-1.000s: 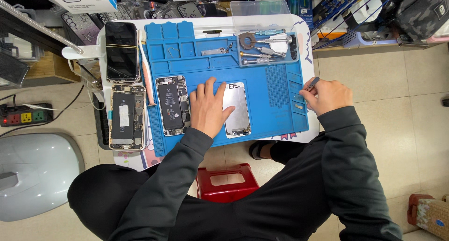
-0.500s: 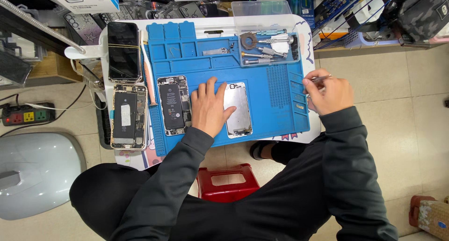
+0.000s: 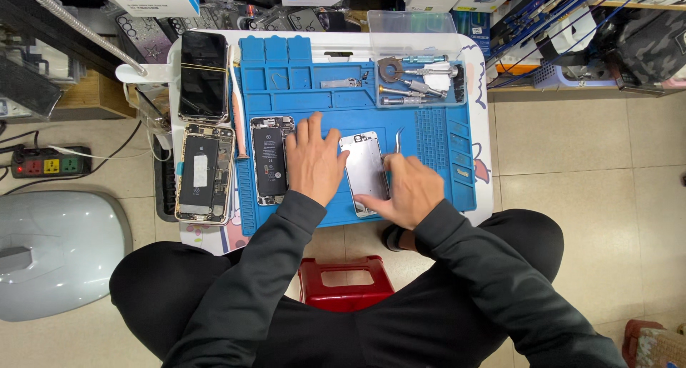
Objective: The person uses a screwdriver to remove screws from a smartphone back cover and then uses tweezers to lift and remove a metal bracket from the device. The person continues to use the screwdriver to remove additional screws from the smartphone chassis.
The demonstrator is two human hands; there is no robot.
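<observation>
A silver phone display back (image 3: 364, 169) lies on the blue work mat (image 3: 429, 125). My left hand (image 3: 313, 162) rests flat on its left edge, fingers spread. My right hand (image 3: 409, 189) sits at its right edge and grips metal tweezers (image 3: 395, 141) whose tips point up beside the panel. An opened phone body with a black battery (image 3: 270, 158) lies just left of my left hand.
Another opened phone (image 3: 204, 172) and a black phone (image 3: 203, 75) lie left of the mat on a small white table (image 3: 480, 111). A clear tray of screwdrivers (image 3: 418, 78) sits at the mat's top right. A pink pry tool (image 3: 236, 103), a power strip (image 3: 44, 165), a red stool (image 3: 346, 282).
My right hand has come in from the table's right edge with the tweezers to the right side of the silver panel. My left hand has stayed on the panel.
</observation>
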